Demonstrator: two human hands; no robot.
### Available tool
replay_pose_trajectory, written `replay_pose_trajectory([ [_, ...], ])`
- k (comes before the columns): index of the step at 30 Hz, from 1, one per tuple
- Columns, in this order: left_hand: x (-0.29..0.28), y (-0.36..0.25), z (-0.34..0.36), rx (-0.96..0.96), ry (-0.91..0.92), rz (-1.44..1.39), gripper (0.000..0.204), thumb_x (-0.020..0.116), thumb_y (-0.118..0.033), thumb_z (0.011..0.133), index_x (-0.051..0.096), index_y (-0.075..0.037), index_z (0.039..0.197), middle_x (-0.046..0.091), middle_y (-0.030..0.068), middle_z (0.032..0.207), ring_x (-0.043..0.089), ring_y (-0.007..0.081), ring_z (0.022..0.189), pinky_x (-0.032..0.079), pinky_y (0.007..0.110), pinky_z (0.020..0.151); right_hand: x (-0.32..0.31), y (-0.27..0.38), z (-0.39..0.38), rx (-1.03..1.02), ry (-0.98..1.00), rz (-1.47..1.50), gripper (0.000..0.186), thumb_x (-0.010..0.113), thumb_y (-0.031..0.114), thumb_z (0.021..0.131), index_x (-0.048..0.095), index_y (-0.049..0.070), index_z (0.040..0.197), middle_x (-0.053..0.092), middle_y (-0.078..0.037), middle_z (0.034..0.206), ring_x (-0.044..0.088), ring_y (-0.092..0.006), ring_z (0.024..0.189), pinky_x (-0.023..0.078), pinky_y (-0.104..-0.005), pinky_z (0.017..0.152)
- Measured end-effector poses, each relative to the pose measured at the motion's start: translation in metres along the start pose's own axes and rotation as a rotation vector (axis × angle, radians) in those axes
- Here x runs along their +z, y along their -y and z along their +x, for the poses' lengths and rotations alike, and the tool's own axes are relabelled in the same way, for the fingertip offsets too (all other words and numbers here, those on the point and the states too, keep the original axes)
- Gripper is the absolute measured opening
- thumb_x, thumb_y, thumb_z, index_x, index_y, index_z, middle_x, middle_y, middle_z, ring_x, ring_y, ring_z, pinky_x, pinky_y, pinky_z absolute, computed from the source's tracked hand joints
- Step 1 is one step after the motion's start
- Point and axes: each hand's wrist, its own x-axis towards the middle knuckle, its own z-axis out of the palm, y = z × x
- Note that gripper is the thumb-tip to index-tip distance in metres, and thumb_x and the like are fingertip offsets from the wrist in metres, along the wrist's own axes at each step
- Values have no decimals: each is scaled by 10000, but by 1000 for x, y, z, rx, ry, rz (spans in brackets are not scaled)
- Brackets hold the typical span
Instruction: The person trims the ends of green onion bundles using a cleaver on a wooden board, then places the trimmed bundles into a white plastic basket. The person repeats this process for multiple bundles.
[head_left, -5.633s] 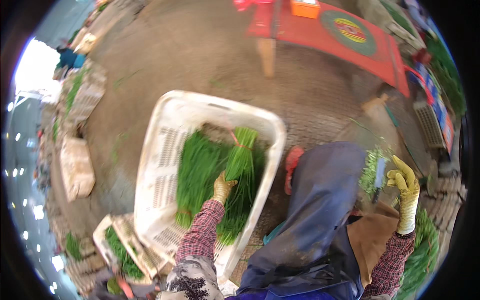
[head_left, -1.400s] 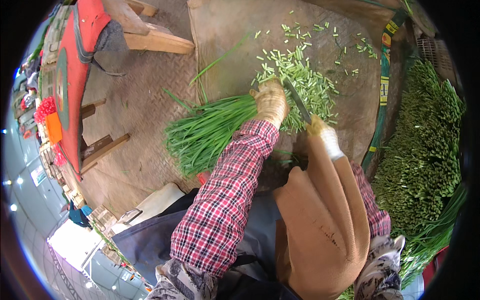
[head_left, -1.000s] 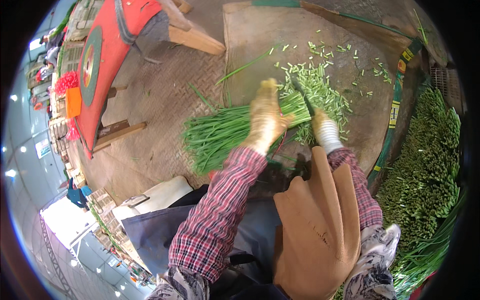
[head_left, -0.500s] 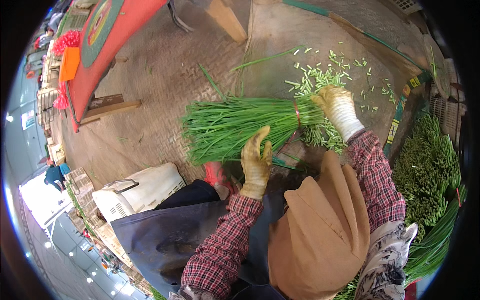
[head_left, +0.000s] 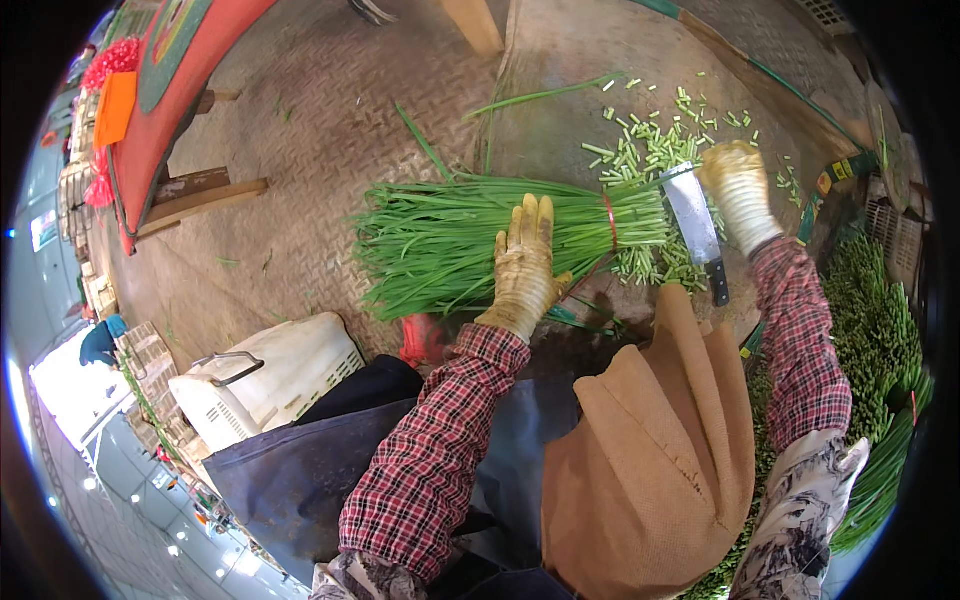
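Observation:
A bundle of long green chives (head_left: 450, 235) lies across the woven surface, a red band (head_left: 611, 222) around it near its cut ends. My left hand (head_left: 525, 260), in a stained glove, rests flat on the bundle with its fingers stretched out. Beyond the cut ends, my gloved right hand (head_left: 735, 180) is closed around the end of a thin green chive stalk (head_left: 655, 183). Between that hand and the bundle lies a knife (head_left: 692, 210) with a broad blade and black handle. Short cut pieces (head_left: 650, 145) are scattered around it.
More green bundles with budded tips (head_left: 870, 320) are stacked at my right. A white plastic crate (head_left: 270, 375) stands at the left, below a red stool-like piece (head_left: 165, 130). Brown cloth (head_left: 640, 440) covers my lap. Two loose stalks lie beyond the bundle.
My right hand has moved right, away from the cut ends, and the knife now shows. My left hand has moved up from the bundle's near side and flattened onto it.

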Motion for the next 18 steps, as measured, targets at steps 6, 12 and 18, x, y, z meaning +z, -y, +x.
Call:
replay_pose_trajectory([
  [6, 2, 15, -6, 69, -70, -51, 1075, 825, -217, 678, 166, -89, 1517, 237, 195, 1542, 264, 365, 1414, 278, 464, 1131, 52, -129, -14, 279, -16, 44, 241, 655, 321, 831, 691, 86, 871, 694, -130, 879, 678, -286, 827, 531, -417, 731],
  [12, 1, 7, -5, 150, -168, -49, 1041, 819, -246, 677, 213, -84, 1508, 292, 189, 1518, 313, 365, 1383, 303, 463, 1103, 78, -198, -61, 531, 278, 9, 256, 679, 247, 826, 667, 125, 1051, 687, -134, 1017, 675, -291, 936, 534, -415, 743],
  [18, -21, -21, 3, 180, -77, 108, 1139, 827, -405, 675, 141, -91, 1528, 195, 162, 1562, 219, 355, 1432, 218, 536, 1141, -28, -12, -35, -31, -373, 673, 144, 637, 136, 872, 684, 95, 1002, 704, -112, 962, 675, -217, 806, 550, -338, 670],
])
